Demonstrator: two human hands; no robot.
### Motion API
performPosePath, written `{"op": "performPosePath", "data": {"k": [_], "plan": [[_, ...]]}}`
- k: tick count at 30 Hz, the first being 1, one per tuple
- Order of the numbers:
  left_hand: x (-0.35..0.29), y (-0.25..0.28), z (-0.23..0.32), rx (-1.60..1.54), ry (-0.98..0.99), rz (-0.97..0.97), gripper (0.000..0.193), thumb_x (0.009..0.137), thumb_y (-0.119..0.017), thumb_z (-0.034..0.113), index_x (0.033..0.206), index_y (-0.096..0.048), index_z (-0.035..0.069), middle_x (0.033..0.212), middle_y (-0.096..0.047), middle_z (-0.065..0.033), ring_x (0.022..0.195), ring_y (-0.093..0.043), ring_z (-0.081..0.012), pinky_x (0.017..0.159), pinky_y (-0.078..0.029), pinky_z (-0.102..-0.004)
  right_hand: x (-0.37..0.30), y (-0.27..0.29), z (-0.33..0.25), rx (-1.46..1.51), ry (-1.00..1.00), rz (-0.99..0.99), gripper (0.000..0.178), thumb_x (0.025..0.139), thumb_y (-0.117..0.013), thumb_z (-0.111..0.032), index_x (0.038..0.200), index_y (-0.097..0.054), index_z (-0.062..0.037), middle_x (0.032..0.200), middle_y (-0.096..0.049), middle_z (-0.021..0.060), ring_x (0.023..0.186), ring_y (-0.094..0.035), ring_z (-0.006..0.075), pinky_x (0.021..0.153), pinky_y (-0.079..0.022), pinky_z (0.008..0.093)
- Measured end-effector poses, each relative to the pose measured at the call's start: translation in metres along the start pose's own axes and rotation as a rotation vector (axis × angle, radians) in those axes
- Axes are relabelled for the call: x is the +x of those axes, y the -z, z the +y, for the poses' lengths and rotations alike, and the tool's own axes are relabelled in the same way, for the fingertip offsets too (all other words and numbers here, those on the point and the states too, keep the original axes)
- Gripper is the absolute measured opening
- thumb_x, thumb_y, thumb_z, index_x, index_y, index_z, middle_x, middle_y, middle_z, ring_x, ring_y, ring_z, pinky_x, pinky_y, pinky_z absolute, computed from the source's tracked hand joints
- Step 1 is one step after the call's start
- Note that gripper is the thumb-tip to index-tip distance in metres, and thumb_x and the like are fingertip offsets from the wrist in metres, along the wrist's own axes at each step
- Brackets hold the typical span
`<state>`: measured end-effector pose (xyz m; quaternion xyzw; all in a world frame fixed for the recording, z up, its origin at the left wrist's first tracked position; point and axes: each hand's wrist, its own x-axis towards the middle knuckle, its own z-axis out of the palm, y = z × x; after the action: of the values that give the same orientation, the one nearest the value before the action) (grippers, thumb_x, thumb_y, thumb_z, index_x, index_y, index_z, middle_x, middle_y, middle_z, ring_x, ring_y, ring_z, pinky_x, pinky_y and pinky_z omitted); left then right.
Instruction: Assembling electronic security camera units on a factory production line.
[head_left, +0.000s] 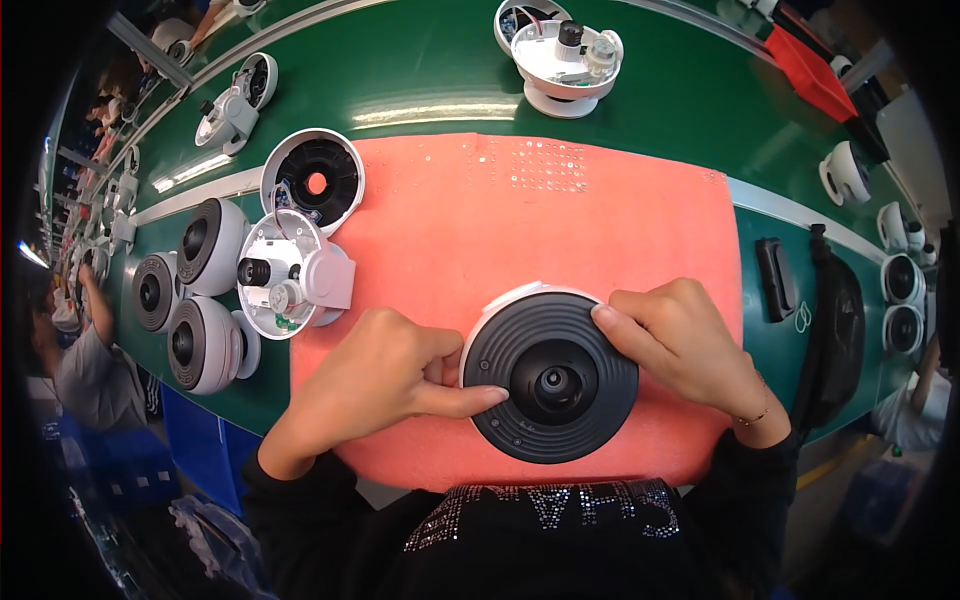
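A round security camera (490,350) with a ribbed black front and a lens in its middle lies face up on the pink mat, near my body. My left hand (385,375) grips its left edge, thumb on the black face and fingers curled at the white rim. At the upper right edge my right hand (680,340) holds it too, thumb on top and the other fingers hidden beneath. Left of the mat's middle sits an opened camera body (325,275), its inner lens and board bare, wired to a black-lined round cover (340,165).
The pink foam mat (430,230) carries rows of small screws (548,165) at its far side. Several finished cameras (210,245) stand at the left. Another opened unit (565,60) rests on the green belt (420,60). A black pouch (835,330) lies right; a co-worker (95,370) sits far left.
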<state>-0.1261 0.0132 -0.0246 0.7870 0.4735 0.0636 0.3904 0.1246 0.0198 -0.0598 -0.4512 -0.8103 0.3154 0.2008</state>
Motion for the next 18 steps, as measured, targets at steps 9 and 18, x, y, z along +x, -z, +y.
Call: {"op": "performPosePath", "data": {"k": [9,18], "plan": [[-0.001,-0.008,-0.006,-0.029,0.054,0.002,0.042,0.069,-0.071,0.035,0.057,-0.054,-0.001,0.045,-0.050,-0.0103,0.040,-0.053,-0.0215,0.042,-0.040,-0.0281,-0.002,0.002,-0.002,-0.351,0.048,0.004,0.028,0.080,-0.056,-0.027,0.063,-0.052,-0.0046,0.055,-0.050,0.0112,0.049,-0.050,0.0294,0.048,-0.037,0.0374],[-0.005,-0.009,-0.002,0.032,0.020,0.019,0.041,0.068,-0.071,0.034,0.058,-0.055,-0.002,0.046,-0.051,-0.0114,0.041,-0.054,-0.0231,0.042,-0.041,-0.0286,-0.009,-0.008,-0.033,-0.082,0.590,0.010,0.038,0.070,-0.062,-0.020,0.102,-0.057,-0.0007,0.100,-0.053,0.0106,0.095,-0.049,0.0254,0.078,-0.039,0.0370]]}}
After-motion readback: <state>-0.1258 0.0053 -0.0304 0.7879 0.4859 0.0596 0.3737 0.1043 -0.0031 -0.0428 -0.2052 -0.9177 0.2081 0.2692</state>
